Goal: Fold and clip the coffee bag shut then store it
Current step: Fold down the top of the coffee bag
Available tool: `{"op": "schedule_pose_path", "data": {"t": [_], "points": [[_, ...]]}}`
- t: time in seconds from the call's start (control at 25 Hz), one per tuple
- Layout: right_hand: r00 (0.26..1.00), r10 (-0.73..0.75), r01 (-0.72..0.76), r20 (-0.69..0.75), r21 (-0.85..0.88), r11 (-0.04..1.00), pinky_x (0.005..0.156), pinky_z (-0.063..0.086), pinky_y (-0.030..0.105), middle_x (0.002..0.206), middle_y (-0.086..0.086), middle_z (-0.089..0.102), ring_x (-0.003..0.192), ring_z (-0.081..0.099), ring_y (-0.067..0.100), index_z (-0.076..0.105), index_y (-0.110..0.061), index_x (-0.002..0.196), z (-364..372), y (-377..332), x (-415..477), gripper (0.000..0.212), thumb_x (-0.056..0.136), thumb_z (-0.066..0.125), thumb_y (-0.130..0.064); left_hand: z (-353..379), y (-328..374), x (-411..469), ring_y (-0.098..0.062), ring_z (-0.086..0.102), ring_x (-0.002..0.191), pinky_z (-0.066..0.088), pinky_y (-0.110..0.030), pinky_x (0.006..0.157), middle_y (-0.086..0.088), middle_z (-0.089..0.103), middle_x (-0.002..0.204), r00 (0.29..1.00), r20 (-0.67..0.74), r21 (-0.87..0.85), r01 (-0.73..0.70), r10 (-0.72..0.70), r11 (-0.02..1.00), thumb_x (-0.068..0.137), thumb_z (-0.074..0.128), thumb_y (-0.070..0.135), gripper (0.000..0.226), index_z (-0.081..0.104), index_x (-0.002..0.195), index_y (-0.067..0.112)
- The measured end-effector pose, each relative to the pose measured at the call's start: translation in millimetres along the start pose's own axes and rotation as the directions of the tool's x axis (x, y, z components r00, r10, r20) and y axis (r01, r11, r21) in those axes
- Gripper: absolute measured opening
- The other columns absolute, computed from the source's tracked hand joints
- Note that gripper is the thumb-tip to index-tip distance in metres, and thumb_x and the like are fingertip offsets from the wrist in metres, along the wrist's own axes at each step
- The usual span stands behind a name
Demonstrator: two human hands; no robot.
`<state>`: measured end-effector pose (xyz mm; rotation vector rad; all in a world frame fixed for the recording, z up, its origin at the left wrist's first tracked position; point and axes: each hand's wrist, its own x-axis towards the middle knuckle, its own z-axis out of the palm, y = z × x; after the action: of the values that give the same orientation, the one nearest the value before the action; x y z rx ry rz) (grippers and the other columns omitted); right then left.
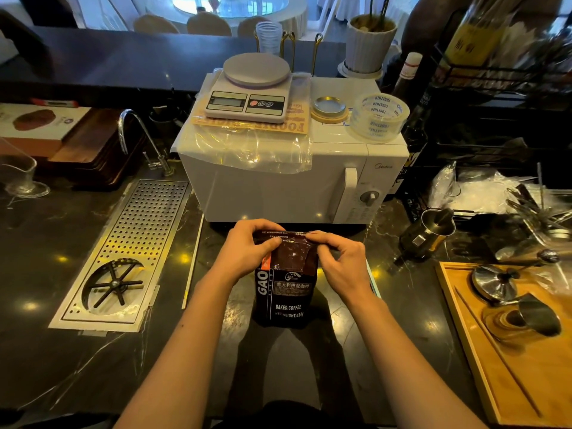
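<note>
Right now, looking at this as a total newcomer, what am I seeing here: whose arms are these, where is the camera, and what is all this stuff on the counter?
There is no machine here: a person wears one camera on the head, so you look down along their own bare arms. Both the left hand and the right hand pinch the folded top of a dark foil coffee bag that stands upright on the black marble counter. No clip is visible yet. Behind the bag sits a white microwave oven, carrying a white kitchen scale and a clear roll of printed packing tape. To the left lies a perforated steel drain tray; to the right, a wooden tray with steel tools.
</note>
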<state>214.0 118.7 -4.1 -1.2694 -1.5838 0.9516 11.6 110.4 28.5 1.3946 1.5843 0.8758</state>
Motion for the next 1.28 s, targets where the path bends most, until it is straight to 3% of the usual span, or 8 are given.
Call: {"op": "schedule_pose_path", "data": {"t": [0.16, 0.24, 0.44, 0.56, 0.68, 0.8, 1.08, 1.28], "points": [[0.998, 0.047, -0.047, 0.033, 0.015, 0.999, 0.086, 0.059, 0.037, 0.102, -0.004, 0.074, 0.101, 0.067, 0.010, 0.072, -0.022, 0.109, -3, -10, -3, 0.020, 0.093, 0.062, -0.023, 0, 2, -3, -0.009, 0.067, 0.098, 0.057, -0.037, 0.087, 0.003, 0.072, 0.102, 1.000, 0.000, 0.016, -0.007, 0.007, 1.000, 0.088, 0.069, 0.015, 0.018, 0.072, 0.102, 0.026], [0.998, 0.054, -0.053, 0.043, -0.025, 0.998, 0.085, 0.057, 0.029, 0.098, -0.005, 0.073, 0.098, 0.067, 0.008, 0.070, -0.022, 0.115, -2, -14, 0, 0.027, 0.090, 0.067, -0.030, -1, 1, -4, -0.010, 0.067, 0.097, 0.057, -0.037, 0.087, 0.004, 0.073, 0.100, 1.000, -0.001, 0.011, -0.013, 0.013, 1.000, 0.087, 0.069, 0.015, 0.018, 0.073, 0.101, 0.026], [0.998, 0.002, 0.007, 0.063, -0.141, 0.990, 0.077, 0.051, 0.024, 0.088, -0.005, 0.070, 0.086, 0.063, 0.005, 0.073, -0.020, 0.088, 4, -18, 7, 0.003, 0.087, 0.070, -0.021, -5, 1, -6, -0.008, 0.066, 0.099, 0.056, -0.035, 0.088, 0.007, 0.073, 0.099, 0.999, 0.040, 0.049, -0.031, 0.029, 0.998, 0.086, 0.071, 0.015, 0.017, 0.074, 0.100, 0.024], [0.999, -0.031, 0.035, 0.033, -0.137, 0.990, 0.074, 0.049, 0.023, 0.081, -0.003, 0.068, 0.081, 0.063, 0.008, 0.071, -0.019, 0.081, 7, -19, 3, 0.006, 0.085, 0.071, -0.015, -7, 4, -7, 0.001, 0.066, 0.095, 0.054, -0.028, 0.086, 0.010, 0.073, 0.096, 0.996, 0.059, 0.097, -0.074, 0.068, 0.992, 0.084, 0.073, 0.024, 0.014, 0.075, 0.098, 0.024], [0.998, -0.065, 0.066, 0.013, -0.139, 0.988, 0.073, 0.049, 0.021, 0.079, -0.003, 0.068, 0.080, 0.063, 0.008, 0.071, -0.017, 0.078, 7, -18, 2, 0.007, 0.083, 0.072, -0.014, 0, 9, -8, 0.010, 0.065, 0.080, 0.052, -0.021, 0.080, 0.012, 0.074, 0.087, 0.992, 0.050, 0.129, -0.122, 0.116, 0.984, 0.084, 0.073, 0.034, 0.013, 0.076, 0.093, 0.025], [0.998, -0.063, 0.065, 0.027, -0.123, 0.990, 0.072, 0.048, 0.017, 0.080, -0.002, 0.068, 0.080, 0.062, 0.007, 0.070, -0.016, 0.079, 7, -19, 0, 0.006, 0.084, 0.072, -0.013, 5, 10, -9, 0.005, 0.065, 0.085, 0.047, -0.015, 0.075, 0.012, 0.072, 0.085, 0.990, 0.018, 0.153, -0.142, 0.141, 0.978, 0.084, 0.073, 0.030, 0.008, 0.076, 0.089, 0.024], [0.983, 0.003, 0.013, 0.181, -0.084, 0.996, 0.080, 0.052, 0.023, 0.093, -0.005, 0.070, 0.092, 0.064, 0.008, 0.073, -0.019, 0.094, 5, -24, 2, 0.009, 0.090, 0.066, -0.023, 10, 2, -12, -0.007, 0.067, 0.084, 0.054, -0.023, 0.078, 0.004, 0.071, 0.085, 0.969, -0.028, 0.119, -0.242, 0.247, 0.963, 0.084, 0.074, 0.020, 0.006, 0.074, 0.087, 0.016], [0.993, -0.015, 0.029, 0.114, -0.123, 0.992, 0.069, 0.046, 0.014, 0.079, -0.003, 0.068, 0.078, 0.063, 0.006, 0.069, -0.016, 0.082, 17, -30, 3, 0.007, 0.088, 0.067, -0.016, 8, -2, -12, -0.007, 0.068, 0.083, 0.055, -0.024, 0.078, 0.004, 0.072, 0.083, 0.963, -0.044, 0.095, -0.260, 0.265, 0.961, 0.083, 0.074, 0.018, 0.005, 0.075, 0.087, 0.014]]}}
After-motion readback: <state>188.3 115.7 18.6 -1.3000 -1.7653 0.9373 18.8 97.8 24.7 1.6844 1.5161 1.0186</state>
